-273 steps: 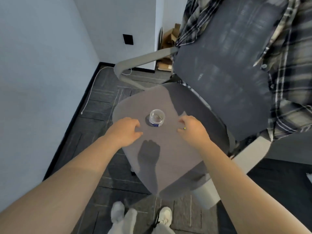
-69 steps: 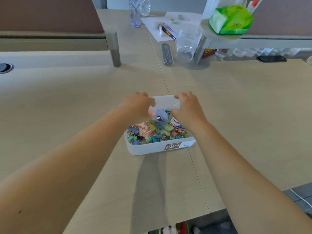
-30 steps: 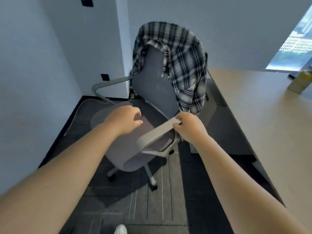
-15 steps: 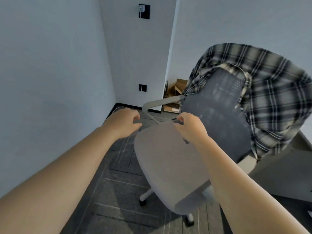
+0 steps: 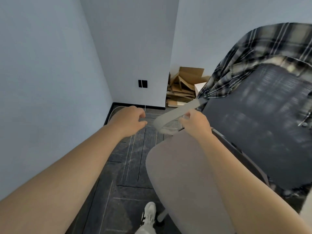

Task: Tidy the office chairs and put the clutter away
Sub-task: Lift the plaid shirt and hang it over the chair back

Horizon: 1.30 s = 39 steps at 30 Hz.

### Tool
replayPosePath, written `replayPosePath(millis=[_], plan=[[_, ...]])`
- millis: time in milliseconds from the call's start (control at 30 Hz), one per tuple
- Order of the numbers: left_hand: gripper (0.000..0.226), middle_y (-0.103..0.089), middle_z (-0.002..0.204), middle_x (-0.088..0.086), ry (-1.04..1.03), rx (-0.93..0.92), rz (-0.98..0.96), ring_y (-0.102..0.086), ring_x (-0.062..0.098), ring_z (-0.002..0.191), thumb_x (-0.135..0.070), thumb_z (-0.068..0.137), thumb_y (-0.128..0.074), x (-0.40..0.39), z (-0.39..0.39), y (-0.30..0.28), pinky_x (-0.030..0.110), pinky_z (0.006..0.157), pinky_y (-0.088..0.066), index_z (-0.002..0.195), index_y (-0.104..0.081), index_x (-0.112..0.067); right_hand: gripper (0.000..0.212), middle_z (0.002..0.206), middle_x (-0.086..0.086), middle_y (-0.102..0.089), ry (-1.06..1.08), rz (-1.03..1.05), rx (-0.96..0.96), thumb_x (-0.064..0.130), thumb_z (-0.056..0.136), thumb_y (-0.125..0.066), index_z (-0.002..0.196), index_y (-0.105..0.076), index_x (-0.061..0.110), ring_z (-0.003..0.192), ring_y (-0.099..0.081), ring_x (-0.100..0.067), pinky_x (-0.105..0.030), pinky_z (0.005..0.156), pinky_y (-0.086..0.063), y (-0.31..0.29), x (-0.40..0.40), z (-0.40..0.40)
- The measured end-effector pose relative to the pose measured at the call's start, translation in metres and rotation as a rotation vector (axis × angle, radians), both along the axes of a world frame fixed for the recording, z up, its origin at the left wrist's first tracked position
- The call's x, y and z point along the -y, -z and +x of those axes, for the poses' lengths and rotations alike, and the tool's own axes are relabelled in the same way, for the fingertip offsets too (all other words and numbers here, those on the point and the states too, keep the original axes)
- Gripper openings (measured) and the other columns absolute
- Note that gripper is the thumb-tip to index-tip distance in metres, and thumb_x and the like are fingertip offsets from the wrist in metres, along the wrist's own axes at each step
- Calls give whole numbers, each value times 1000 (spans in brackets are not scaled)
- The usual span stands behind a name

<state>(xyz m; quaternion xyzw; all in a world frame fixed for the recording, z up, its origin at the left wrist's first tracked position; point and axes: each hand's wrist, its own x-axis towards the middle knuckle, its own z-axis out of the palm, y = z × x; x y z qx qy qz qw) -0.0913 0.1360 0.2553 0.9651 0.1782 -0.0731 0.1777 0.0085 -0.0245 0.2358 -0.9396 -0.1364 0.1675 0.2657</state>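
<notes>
gripping the pale armrest [image 5: 175,114] of the office chair [image 5: 184,179], my right hand [image 5: 195,125] has its fingers curled over the bar where it bends toward the grey seat. half a second ago that hand hung over the seat's rear edge and the armrest lay beyond it; now the hand is on the bar, and the chair fills the right side of the view, nearer the camera. my left hand [image 5: 130,120] hangs over the dark floor [image 5: 128,166] left of the armrest, fingers loosely curled and holding nothing, much as before. the plaid shirt [image 5: 253,53] is draped over the dark mesh backrest [image 5: 263,125], its right part cut off by the frame edge. the backrest is smeared by motion blur. the chair's base is mostly hidden under the seat; one pale leg shows beside my white shoe [image 5: 149,215]. flattened cardboard [image 5: 184,85] leans in the corner behind the chair, partly covered by the shirt. a black wall socket [image 5: 142,83] sits low on the wall.
</notes>
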Motion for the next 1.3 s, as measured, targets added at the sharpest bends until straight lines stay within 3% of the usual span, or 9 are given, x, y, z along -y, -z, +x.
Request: replayPosePath(millis=[267, 367, 533, 800, 1067, 1200, 1300], plan=[[35, -56, 129, 11, 99, -144, -59, -53, 27, 118, -26, 92, -50, -55, 130, 80, 42, 102, -43, 122, -55, -9, 41, 132, -20, -50, 180, -45, -132, 19, 95, -47, 129, -40, -3, 117, -51, -34, -39, 93, -45, 80, -57, 109], [34, -57, 128, 11, 133, -195, -76, -53, 27, 116, -25, 91, -50, -69, 156, 111, 43, 100, -44, 122, -55, -10, 57, 140, -22, -38, 328, 4, -198, 24, 93, -52, 137, -25, -2, 122, -45, -36, -40, 96, -43, 113, -71, 135], [36, -56, 129, 13, 182, -240, -100, -53, 29, 117, -25, 92, -50, -90, 174, 144, 41, 100, -43, 124, -53, -8, 89, 148, -20, -29, 635, 252, -340, 21, 87, -63, 147, 1, 5, 132, -38, -34, -41, 108, -36, 148, -92, 150], [33, -58, 125, 12, 345, -248, -105, -54, 27, 114, -26, 92, -50, -125, 170, 153, 39, 96, -43, 120, -55, -9, 87, 155, -12, -20, 627, 227, -358, 17, 92, -56, 148, 11, 14, 138, -29, -31, -40, 112, -29, 152, -98, 118], [32, -59, 126, 12, 509, -188, -112, -54, 27, 114, -25, 92, -51, -129, 147, 127, 38, 96, -44, 119, -56, -8, 83, 150, -13, -33, 480, 60, -412, 11, 88, -61, 149, -4, 15, 134, -37, -33, -40, 107, -35, 144, -97, 42], [33, -58, 127, 12, 542, -140, -102, -54, 28, 115, -25, 92, -52, -127, 126, 96, 40, 98, -44, 119, -56, -7, 49, 135, -17, -50, 402, -171, -338, 22, 91, -54, 136, -40, 7, 120, -50, -33, -36, 91, -45, 120, -91, 10], [33, -58, 126, 13, 523, -64, -87, -55, 28, 114, -26, 91, -52, -130, 107, 64, 41, 98, -45, 119, -56, -8, 31, 129, -17, -54, 435, -134, -166, 20, 92, -50, 117, -55, 3, 106, -57, -34, -29, 74, -41, 82, -90, 0]])
